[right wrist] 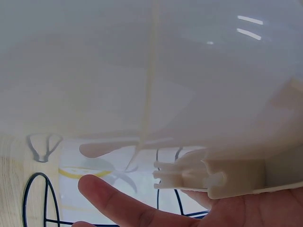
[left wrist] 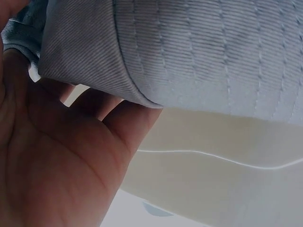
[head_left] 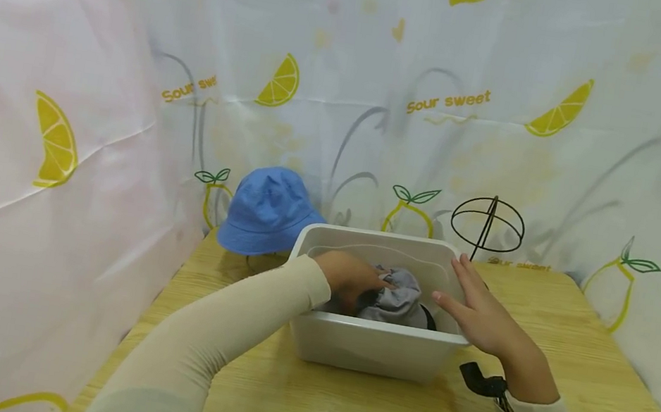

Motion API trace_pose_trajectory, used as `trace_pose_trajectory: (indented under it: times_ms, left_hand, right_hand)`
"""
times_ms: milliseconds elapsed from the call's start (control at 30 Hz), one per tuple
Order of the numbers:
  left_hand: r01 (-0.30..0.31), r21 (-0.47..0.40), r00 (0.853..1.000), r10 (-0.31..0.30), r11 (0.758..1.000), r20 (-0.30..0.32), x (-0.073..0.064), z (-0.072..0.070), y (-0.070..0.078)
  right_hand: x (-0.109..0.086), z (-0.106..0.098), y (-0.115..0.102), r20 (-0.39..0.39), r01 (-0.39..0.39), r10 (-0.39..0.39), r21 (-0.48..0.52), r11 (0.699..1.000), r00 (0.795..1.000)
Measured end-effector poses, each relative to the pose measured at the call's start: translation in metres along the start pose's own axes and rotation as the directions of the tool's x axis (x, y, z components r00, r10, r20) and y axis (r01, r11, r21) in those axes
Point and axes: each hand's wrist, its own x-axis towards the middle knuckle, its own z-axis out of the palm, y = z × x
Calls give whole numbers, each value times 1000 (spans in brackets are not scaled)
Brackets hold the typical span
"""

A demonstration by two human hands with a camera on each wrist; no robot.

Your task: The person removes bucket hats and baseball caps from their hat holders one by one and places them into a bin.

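A white plastic bin (head_left: 373, 348) stands on the table with a crumpled grey cloth hat (head_left: 400, 298) inside. My left hand (head_left: 348, 276) reaches over the bin's left side and grips the hat. Close up in the left wrist view, the fingers of that hand (left wrist: 61, 156) go behind the edge of the hat's brim (left wrist: 199, 61), which has rows of stitching; their tips are hidden by the cloth. On the bin's right rim rests my right hand (head_left: 489, 322), fingers fairly straight along the outside and thumb over the inside. A finger (right wrist: 118, 201) extends below the rim in the right wrist view.
Behind the bin at left, a blue bucket hat (head_left: 268, 211) sits on a stand mostly hidden beneath it. A bare black wire hat stand (head_left: 488, 222) rises behind the bin's right corner. The wooden table (head_left: 576, 364) meets a lemon-printed cloth (head_left: 342, 44) at the back and sides.
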Motion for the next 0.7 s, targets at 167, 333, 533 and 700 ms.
trace_pose_trajectory:
  times_ms: [167,333,533,700]
  left_hand:
    - [17,-42,1000,-17,999,-1,-1,-1,2]
    - [14,-18,1000,-14,1000,9,0,0,2]
    - [23,-17,1000,-22,1000,19,1,0,0]
    - [48,-74,999,-49,996,-9,-4,-5,0]
  right_hand:
    - [-1,-1,1,-2,-8,8,-9,1000,1000]
    - [0,0,2,1,-6,6,-3,1000,1000]
    - [1,0,3,13,-13,13,-5,1000,1000]
    - [1,-1,1,14,-13,13,-10,1000,1000]
